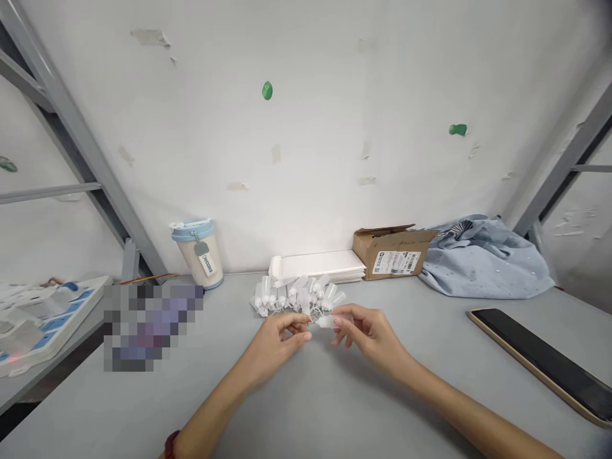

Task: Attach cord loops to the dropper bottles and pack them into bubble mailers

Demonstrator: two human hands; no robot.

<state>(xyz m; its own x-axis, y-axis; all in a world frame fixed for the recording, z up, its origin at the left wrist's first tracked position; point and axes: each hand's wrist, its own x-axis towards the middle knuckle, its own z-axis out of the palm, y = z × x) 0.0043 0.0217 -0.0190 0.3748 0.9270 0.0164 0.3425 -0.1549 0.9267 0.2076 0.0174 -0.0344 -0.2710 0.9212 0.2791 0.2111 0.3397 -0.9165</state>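
Observation:
Between thumb and fingers, my right hand (366, 331) grips a small translucent plastic dropper bottle (327, 322), its narrow tip turned left. Just left of that tip, my left hand (282, 341) is closed in a pinch. Whatever its fingertips hold is too small to make out. Right behind both hands lies a heap of similar small bottles (287, 293), white and clear, some with thin loops by their tops.
Behind the heap lie stacked white flat boxes (320, 264) beside an opened cardboard box (394, 255). Blue cloth (482, 261) and a phone (540, 357) are on the right. A cup (198, 255), a blurred-out item (155, 328) and a power strip (71, 319) are left.

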